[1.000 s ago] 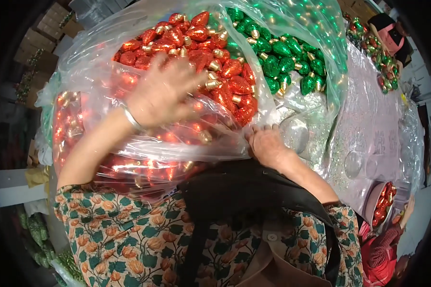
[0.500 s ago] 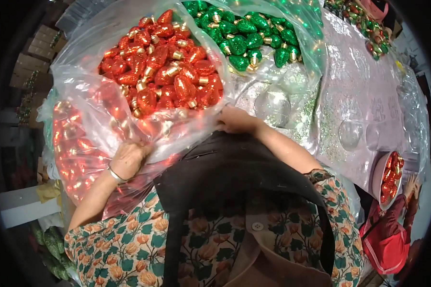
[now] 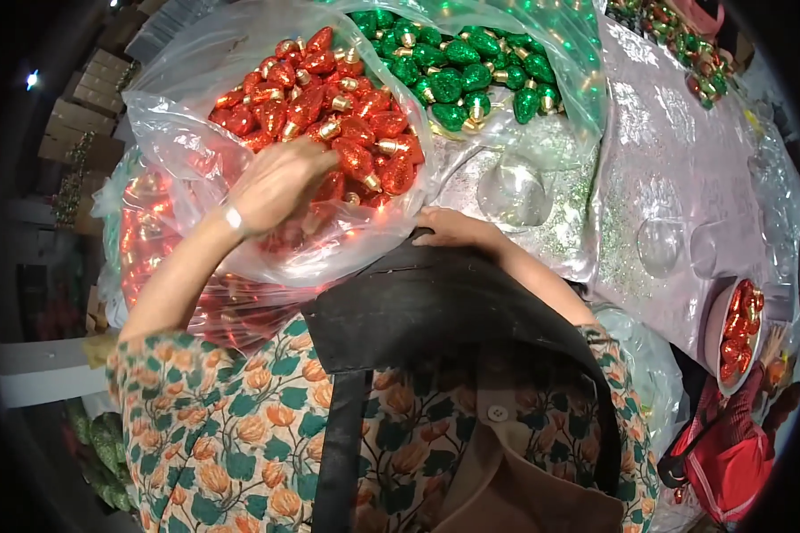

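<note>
A clear plastic bag [image 3: 164, 115] lies with its mouth wide, full of red glittery bulb-shaped ornaments [image 3: 356, 131] with gold caps. Over the near left part of the pile is my left hand [image 3: 280, 182]. Its fingers curl downward, and their tips are blurred and partly hidden, so whether they hold an ornament cannot be made out. At the bag's near right rim, my right hand [image 3: 456, 228] pinches the plastic beside my black apron [image 3: 418, 306]. More red ornaments show through the bag's side below my left forearm.
Green glittery ornaments [image 3: 471, 75] sit in another clear bag at the back. Plastic sheeting with glitter [image 3: 631, 169] covers the table to the right. Beyond it, a person in red [image 3: 729, 453] is beside a bowl of red ornaments [image 3: 740, 329]. Cardboard boxes [image 3: 76, 133] stand at left.
My left hand has let go of the bag's near edge and moved up and right over the red ornaments. My right hand stays at the rim. The view has shifted slightly.
</note>
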Demonstrator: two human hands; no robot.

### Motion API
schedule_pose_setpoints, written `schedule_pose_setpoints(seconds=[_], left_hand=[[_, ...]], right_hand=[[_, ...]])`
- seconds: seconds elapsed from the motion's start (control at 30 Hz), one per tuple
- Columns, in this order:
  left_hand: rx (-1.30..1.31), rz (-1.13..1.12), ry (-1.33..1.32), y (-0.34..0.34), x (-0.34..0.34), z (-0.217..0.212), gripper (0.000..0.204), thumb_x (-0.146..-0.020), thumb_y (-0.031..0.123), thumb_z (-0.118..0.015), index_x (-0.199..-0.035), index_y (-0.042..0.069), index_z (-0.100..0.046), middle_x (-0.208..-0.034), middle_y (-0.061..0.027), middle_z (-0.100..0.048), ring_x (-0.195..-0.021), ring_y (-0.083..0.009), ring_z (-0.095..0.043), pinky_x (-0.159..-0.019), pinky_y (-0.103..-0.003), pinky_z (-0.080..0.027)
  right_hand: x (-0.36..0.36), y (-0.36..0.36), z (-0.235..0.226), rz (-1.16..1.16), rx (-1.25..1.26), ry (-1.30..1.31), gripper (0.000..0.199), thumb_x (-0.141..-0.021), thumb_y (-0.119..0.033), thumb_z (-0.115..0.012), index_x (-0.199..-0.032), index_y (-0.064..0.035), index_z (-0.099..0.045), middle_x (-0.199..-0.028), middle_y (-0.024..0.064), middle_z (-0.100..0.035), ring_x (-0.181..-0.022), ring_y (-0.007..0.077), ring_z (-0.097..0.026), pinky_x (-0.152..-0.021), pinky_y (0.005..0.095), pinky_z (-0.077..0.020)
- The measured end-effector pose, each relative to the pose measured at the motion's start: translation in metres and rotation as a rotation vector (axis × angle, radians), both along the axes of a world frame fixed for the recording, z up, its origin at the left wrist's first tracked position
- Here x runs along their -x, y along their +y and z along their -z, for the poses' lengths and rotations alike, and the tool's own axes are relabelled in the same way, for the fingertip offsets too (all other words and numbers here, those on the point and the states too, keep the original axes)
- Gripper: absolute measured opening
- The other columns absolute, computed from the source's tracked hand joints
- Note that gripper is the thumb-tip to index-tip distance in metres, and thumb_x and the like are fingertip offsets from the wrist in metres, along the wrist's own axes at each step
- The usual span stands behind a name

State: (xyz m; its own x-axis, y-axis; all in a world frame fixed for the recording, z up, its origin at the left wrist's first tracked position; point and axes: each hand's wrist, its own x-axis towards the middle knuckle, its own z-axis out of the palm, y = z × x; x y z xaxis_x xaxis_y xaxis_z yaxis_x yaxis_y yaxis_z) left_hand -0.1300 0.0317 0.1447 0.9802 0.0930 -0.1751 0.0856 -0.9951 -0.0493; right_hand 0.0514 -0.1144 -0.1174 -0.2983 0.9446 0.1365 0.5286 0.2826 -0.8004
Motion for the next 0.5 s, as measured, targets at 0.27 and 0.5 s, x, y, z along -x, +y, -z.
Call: schedule_pose_setpoints(seconds=[0.27, 0.5], left_hand=[[-0.007, 0.184, 0.23, 0.077, -0.048, 0.096, 0.061, -0.058, 0.011, -0.073, -0.114, 0.004, -0.049, -0.103, -0.0129, -0.055, -0.096, -0.0324, -0.056, -0.083, -0.04, -0.046], [0.409, 0.119, 0.025, 0.073, -0.098, 0.027, 0.066, -0.062, 0.018, -0.074, -0.12, 0.0, -0.048, -0.116, -0.022, -0.055, -0.107, -0.0341, -0.054, -0.095, -0.04, -0.042]], right_hand=[[-0.006, -0.038, -0.039, 0.122, 0.296, 0.243, 0.037, -0.09, -0.027, -0.052, -0.118, -0.003, -0.055, -0.115, 0.0166, -0.058, -0.105, 0.0274, -0.056, -0.089, 0.035, -0.0426], [-0.036, -0.305, -0.123, 1.131, 0.276, 0.897, 0.04, -0.085, -0.027, -0.062, -0.113, 0.0014, -0.059, -0.112, 0.0112, -0.061, -0.104, 0.0191, -0.058, -0.09, 0.0323, -0.0452]])
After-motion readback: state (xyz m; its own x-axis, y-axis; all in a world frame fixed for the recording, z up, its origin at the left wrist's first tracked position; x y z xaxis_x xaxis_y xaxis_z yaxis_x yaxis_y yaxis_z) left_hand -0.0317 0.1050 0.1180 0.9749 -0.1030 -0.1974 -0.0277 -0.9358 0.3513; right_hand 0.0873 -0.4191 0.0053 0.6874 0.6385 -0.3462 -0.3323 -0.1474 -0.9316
